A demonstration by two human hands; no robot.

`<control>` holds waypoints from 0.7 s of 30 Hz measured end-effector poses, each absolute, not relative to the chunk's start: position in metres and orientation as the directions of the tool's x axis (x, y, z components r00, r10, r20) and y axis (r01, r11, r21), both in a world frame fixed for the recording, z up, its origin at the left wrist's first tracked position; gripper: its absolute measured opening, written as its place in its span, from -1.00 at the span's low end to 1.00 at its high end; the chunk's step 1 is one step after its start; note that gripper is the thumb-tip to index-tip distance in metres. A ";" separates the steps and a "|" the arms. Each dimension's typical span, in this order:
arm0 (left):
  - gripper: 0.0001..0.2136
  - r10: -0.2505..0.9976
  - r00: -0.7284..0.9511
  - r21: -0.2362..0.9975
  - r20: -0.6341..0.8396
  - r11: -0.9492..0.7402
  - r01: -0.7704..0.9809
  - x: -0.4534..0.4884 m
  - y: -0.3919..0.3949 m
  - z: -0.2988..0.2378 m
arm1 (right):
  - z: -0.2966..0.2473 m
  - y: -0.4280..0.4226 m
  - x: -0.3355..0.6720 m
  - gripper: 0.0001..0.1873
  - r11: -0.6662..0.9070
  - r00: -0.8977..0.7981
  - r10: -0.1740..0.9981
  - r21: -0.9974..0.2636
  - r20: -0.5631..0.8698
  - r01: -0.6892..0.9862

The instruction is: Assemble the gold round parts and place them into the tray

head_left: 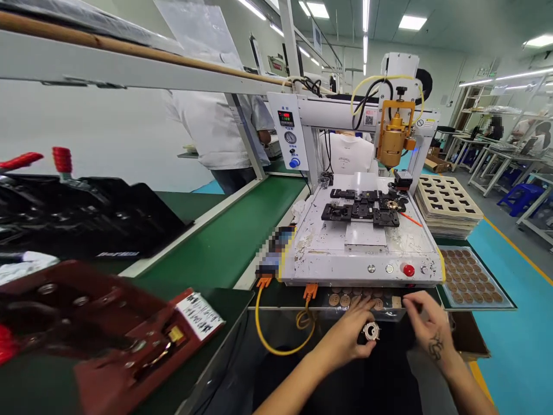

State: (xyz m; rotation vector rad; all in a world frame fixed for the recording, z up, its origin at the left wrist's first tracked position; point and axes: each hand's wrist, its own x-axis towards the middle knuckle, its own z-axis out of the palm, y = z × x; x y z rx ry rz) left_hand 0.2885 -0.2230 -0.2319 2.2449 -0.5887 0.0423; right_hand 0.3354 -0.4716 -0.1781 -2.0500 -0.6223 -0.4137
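Observation:
My left hand [348,334] is closed around a small round metal part [370,331], held just below the front edge of a white dispensing machine [363,259]. My right hand [425,323] hovers beside it, fingers pinched together near a narrow tray of round brown discs [345,299]; whether anything is in the pinch I cannot make out. On the machine's deck lie black fixtures [360,211] under a gold dispensing head [392,141].
A green conveyor belt [224,236] runs along the left. A dark red jig [112,334] and black parts [78,213] lie near left. A clear tray of brown discs [473,276] and stacked beige trays [447,204] sit to the right. A person in white [220,132] stands behind.

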 end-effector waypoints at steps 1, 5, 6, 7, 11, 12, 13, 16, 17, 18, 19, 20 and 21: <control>-0.65 -0.404 0.884 0.686 0.233 -0.577 -0.444 0.283 -0.224 -0.233 | -0.187 -0.463 0.334 -0.78 -0.407 0.803 0.337 -0.693 0.492 0.595; -0.63 -0.397 0.873 0.619 0.284 -0.619 -0.483 0.279 -0.226 -0.236 | -0.219 -0.435 0.345 -0.76 -0.364 0.765 0.463 -0.691 0.447 0.624; -0.61 -0.394 0.872 0.605 0.289 -0.631 -0.485 0.281 -0.225 -0.235 | -0.225 -0.431 0.349 -0.76 -0.373 0.764 0.474 -0.686 0.439 0.625; -0.59 -0.396 0.872 0.594 0.289 -0.640 -0.487 0.283 -0.224 -0.235 | -0.229 -0.430 0.353 -0.76 -0.383 0.761 0.483 -0.678 0.432 0.628; -0.61 -0.406 0.869 0.581 0.281 -0.649 -0.491 0.285 -0.219 -0.233 | -0.237 -0.435 0.362 -0.76 -0.407 0.733 0.541 -0.634 0.412 0.658; -0.62 -0.404 0.870 0.582 0.282 -0.648 -0.490 0.284 -0.219 -0.233 | -0.238 -0.437 0.362 -0.75 -0.409 0.722 0.561 -0.622 0.406 0.668; -0.63 -0.401 0.870 0.583 0.285 -0.648 -0.490 0.281 -0.220 -0.234 | -0.238 -0.440 0.362 -0.74 -0.412 0.711 0.579 -0.610 0.398 0.677; -0.61 -0.392 0.871 0.579 0.295 -0.652 -0.489 0.275 -0.225 -0.238 | -0.236 -0.445 0.362 -0.71 -0.425 0.683 0.622 -0.568 0.382 0.705; -0.58 -0.386 0.873 0.575 0.299 -0.658 -0.487 0.273 -0.227 -0.240 | -0.236 -0.446 0.362 -0.72 -0.429 0.674 0.633 -0.551 0.382 0.716; -0.55 -0.379 0.875 0.571 0.301 -0.663 -0.483 0.273 -0.228 -0.241 | -0.235 -0.447 0.361 -0.72 -0.430 0.662 0.642 -0.532 0.387 0.729; -0.53 -0.372 0.878 0.569 0.301 -0.669 -0.478 0.272 -0.230 -0.242 | -0.234 -0.448 0.361 -0.73 -0.428 0.648 0.651 -0.513 0.397 0.744; -0.52 -0.368 0.881 0.569 0.298 -0.672 -0.474 0.272 -0.230 -0.243 | -0.234 -0.448 0.361 -0.73 -0.422 0.632 0.657 -0.493 0.411 0.760; -0.52 -0.369 0.881 0.571 0.294 -0.671 -0.472 0.273 -0.230 -0.243 | -0.236 -0.448 0.361 -0.72 -0.415 0.614 0.661 -0.472 0.432 0.778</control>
